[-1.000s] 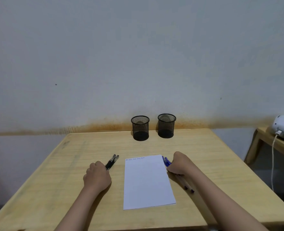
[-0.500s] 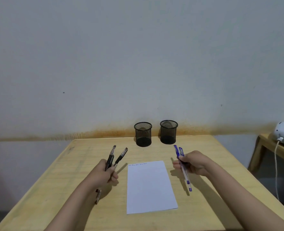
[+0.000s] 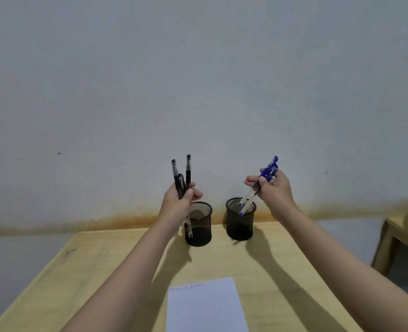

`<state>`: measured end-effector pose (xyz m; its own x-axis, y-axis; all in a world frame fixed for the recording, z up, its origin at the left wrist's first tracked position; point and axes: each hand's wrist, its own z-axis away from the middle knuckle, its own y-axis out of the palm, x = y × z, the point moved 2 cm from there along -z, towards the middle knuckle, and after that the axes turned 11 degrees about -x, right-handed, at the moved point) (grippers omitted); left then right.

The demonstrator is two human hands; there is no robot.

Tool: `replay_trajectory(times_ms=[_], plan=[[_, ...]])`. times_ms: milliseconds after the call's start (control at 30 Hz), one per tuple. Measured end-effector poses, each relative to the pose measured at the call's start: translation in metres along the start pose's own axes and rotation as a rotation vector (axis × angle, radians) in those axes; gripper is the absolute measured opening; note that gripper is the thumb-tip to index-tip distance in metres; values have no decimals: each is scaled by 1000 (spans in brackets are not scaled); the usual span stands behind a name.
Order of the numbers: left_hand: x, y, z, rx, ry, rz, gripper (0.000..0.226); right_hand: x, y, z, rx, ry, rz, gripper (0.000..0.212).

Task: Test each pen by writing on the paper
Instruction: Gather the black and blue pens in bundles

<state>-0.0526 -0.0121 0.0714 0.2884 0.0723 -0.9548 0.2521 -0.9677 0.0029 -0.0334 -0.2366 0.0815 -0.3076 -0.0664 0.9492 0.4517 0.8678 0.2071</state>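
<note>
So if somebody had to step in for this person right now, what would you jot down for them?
Left hand: shut on a bunch of black pens, held up beside the left mesh cup.
Right hand: shut on the blue pens, their lower ends over the right mesh cup.
Paper: flat on the table near the person, a short row of test marks along its top edge.
Done: testing, it seems.
Left: probably drop each bunch into its cup.

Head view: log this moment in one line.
left hand: black pens | right hand: blue pens over right cup | paper: on table
</note>
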Motion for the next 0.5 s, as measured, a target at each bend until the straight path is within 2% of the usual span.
replay_trajectory(times_ms=[100, 233, 367, 500], plan=[[9, 22, -35, -35, 59, -24, 23, -18, 14, -28, -5, -109, 91, 20], [40, 44, -67, -37, 57, -41, 21, -60, 28, -53, 59, -102, 214, 21], [69, 49, -75, -37, -6, -46, 17, -89, 29, -54, 119, -60, 370, 11], [81, 52, -80, -102, 47, -101, 33, -93, 28, -58, 86, -188, 543, 33]])
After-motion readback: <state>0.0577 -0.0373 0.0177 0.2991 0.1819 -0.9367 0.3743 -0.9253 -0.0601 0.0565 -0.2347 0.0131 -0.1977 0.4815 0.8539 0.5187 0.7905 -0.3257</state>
